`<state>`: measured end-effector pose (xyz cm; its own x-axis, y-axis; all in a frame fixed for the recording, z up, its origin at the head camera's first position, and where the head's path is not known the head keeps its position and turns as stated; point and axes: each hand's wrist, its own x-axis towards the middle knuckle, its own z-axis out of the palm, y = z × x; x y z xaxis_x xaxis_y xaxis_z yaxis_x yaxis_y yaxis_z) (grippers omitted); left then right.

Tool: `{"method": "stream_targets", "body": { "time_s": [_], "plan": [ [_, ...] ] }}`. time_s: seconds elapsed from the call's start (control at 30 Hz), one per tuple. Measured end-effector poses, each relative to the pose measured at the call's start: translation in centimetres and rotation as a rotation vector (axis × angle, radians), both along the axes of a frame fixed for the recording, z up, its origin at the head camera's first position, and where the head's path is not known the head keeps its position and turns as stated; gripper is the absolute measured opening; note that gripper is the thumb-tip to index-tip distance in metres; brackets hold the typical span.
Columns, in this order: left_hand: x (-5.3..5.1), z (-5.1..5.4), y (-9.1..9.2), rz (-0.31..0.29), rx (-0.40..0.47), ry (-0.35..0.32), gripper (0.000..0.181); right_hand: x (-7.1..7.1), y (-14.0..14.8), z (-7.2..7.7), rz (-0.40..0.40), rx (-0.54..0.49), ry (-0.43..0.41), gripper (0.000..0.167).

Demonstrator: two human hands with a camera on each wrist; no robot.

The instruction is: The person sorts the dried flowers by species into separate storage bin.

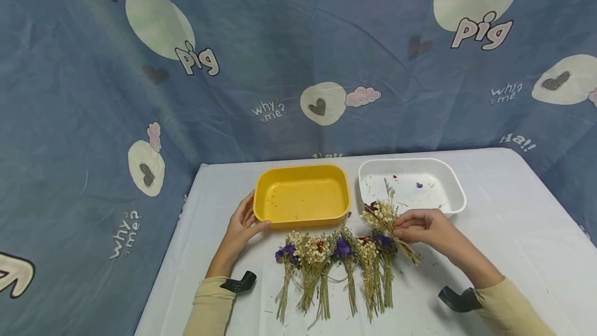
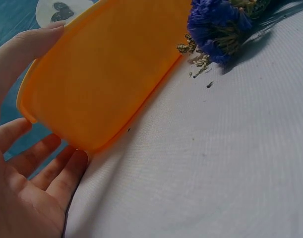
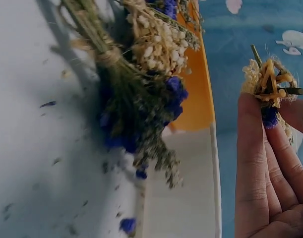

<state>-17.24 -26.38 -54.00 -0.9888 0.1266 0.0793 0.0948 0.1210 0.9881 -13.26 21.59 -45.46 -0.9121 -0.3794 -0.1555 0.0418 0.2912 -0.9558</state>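
My left hand (image 1: 242, 221) holds the front left corner of a yellow plastic tray (image 1: 268, 196). In the left wrist view its thumb lies along the rim and the other fingers curve at the tray's end. My right hand (image 1: 424, 226) pinches the stems of a small dried flower bunch (image 1: 382, 215) over the front edge of a white tray (image 1: 459, 198). Cream blossoms and dark red bits show in this bunch, its stems pointing down right. The right wrist view shows the bunch (image 3: 270, 89) end-on between thumb and fingertips.
Several dried flower bunches (image 1: 317, 253) with purple and cream heads lie in a row before the yellow tray, stems towards me. Petal crumbs are scattered in the white tray and on the white tablecloth (image 1: 247, 305). A blue printed curtain (image 1: 261, 56) hangs behind the table.
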Motion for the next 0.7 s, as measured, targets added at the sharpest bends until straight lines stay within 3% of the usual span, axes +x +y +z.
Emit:
{"method": "stream_targets", "body": {
  "time_s": [0.27,0.47,0.7],
  "plan": [
    [0.1,0.2,0.1,0.011,-0.015,0.003,0.097,-2.6,-2.5,0.4,0.042,0.018,0.033,0.033],
    [-0.1,0.1,0.0,-0.002,-0.001,0.017,0.095,-4.7,-4.7,0.3,0.065,-0.011,0.014,0.032],
    [0.0,0.3,0.2,0.023,0.002,-0.005,0.096,-6.7,-7.4,0.4,0.085,-0.046,-0.026,0.034]
  ]
}}
